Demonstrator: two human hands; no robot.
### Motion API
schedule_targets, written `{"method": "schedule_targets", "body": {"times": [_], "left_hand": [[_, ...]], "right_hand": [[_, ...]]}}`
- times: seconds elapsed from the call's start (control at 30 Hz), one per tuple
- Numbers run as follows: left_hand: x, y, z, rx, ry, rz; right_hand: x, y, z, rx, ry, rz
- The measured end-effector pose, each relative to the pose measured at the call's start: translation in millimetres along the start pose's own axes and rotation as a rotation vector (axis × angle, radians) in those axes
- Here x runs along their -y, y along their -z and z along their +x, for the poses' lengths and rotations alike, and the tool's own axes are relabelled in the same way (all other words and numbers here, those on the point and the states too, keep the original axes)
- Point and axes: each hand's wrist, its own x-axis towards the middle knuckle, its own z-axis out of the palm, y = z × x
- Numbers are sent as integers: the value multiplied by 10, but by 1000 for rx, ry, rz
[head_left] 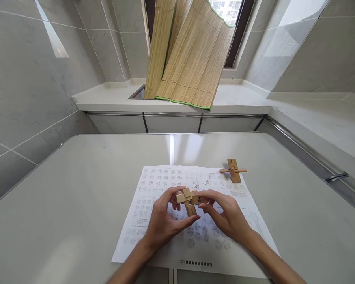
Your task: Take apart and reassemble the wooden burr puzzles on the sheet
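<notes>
Above a large printed sheet (159, 252), my left hand (165, 221) grips a small wooden block assembly (187, 197) between its thumb below and its fingers above. The assembly is made of crossed light wooden pieces. My right hand (225, 213) pinches the assembly's right end, a piece marked "2" (196, 199), with thumb and index finger. A darker piece slants down toward my left thumb. At the sheet's upper right lies another wooden piece marked "3" (232, 165), crossed by a thin round stick (241, 170).
A pale table (77, 197) with a centre seam holds the sheet. Beyond it is a white ledge (106, 98), with a bamboo mat (192, 59) hanging over it before a window. A metal rail (301, 146) runs along the right.
</notes>
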Motion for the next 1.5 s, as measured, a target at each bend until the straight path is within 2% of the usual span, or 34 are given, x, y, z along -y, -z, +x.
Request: {"method": "schedule_targets", "body": {"times": [0.2,0.4,0.57,0.7,0.8,1.03,1.17,1.33,1.4,1.5], "left_hand": [[-37,-7,17,61,-15,34],[-38,-33,11,150,96,-218],[-61,-24,18,132,128,-342],[-81,-15,8,178,138,-334],[-74,-23,-12,166,108,-273],[-129,-2,-27,147,-13,-137],[-101,-21,-10,104,41,-128],[-14,-52,9,-16,219,-163],[-10,-48,13,-21,291,-144],[-25,-41,13,14,340,-116]], "right_hand": [[54,-32,-12,77,-121,78],[35,-3,-7,70,-235,165],[30,24,41,142,-369,164],[52,23,81,218,-408,183],[50,33,84,278,-451,261],[74,47,90,275,-514,381],[69,6,111,214,-620,577],[-104,3,144,-53,-923,1010],[-197,27,150,-156,-939,1144],[-312,73,152,-274,-908,1226]]}}
